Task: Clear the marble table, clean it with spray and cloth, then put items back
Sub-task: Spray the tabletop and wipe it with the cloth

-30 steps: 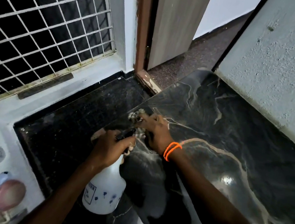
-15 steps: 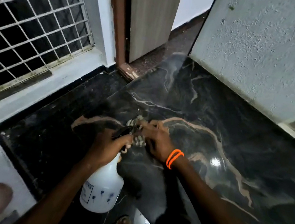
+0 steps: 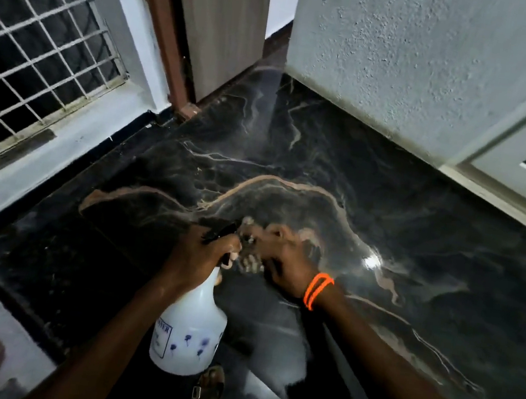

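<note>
At the near edge of the marble table, the left hand is wrapped tight round the neck of a white spray bottle, held upright. Just beside it the right hand bunches a cloth at the nozzle (blurred, so how firmly I cannot tell). Judging by the bare slab beyond, this is the spraying step; wiping outward toward the far wall comes next.
</note>
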